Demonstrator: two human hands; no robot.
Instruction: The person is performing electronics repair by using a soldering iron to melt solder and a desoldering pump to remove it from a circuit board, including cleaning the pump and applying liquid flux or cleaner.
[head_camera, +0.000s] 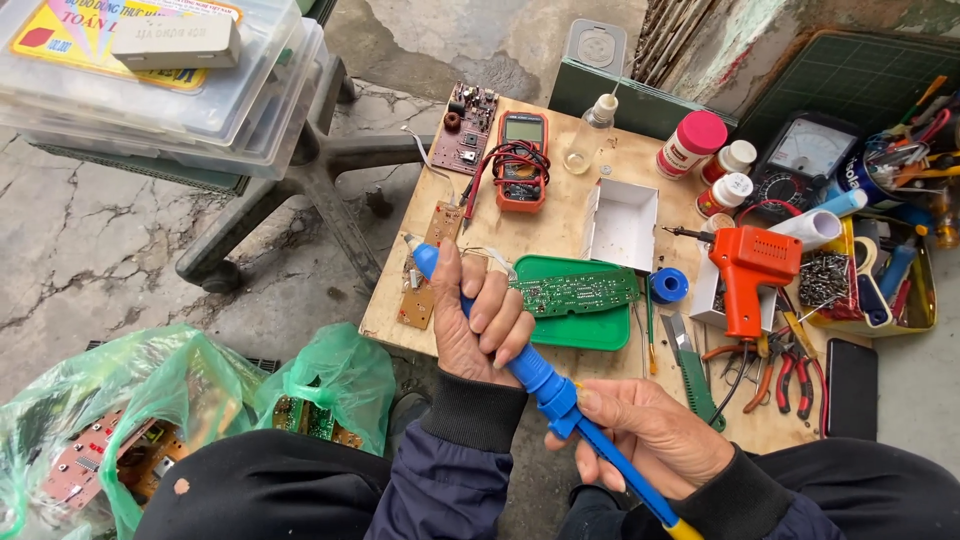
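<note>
A blue desoldering pump (547, 390) with a white tip and a yellow end runs diagonally across my lap. My left hand (483, 315) is wrapped around its front barrel, fingers closed. My right hand (655, 430) is closed around the thinner blue plunger shaft near the rear. The pump's tip points toward a long narrow brown circuit board (430, 265) at the left edge of the small wooden table (520, 235). Just right of my left hand, a long green circuit board (575, 292) lies on a green plastic tray (585, 330).
The table also holds a red multimeter (521, 160), a white open box (622, 225), an orange soldering gun (750, 275), pliers (775, 375), a blue solder spool (668, 285), jars and a yellow tool tray (890, 285). Green bags of boards (150, 420) sit at the left. A black phone (851, 387) lies at the right.
</note>
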